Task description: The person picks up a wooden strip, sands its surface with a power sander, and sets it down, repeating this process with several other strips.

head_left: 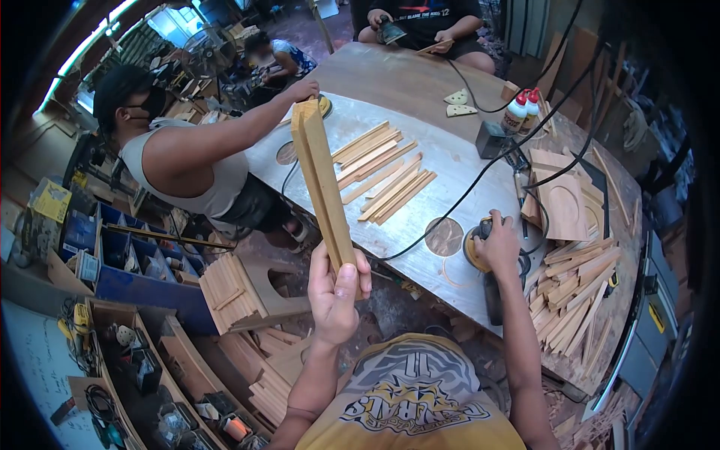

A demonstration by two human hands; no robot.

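Observation:
Upright in front of me, my left hand (336, 300) grips the lower end of a grooved wooden strip (321, 180), thumb across its face. On the right, my right hand (498, 241) is wrapped over the top of a yellow and black sander (477, 246), which rests near the edge of the metal-topped table (405, 255). Two groups of thin wooden strips (397, 196) lie in the middle of the metal surface. A larger heap of wooden pieces (574, 289) is to the right of my right hand.
A co-worker (187, 157) at the left holds another sander (324, 106). Across the table another person (424, 22) holds a tool and a wooden piece. Black cables (491, 166) cross above the table. Glue bottles (516, 112) stand at the back right; wooden panels (559, 199) lie nearer.

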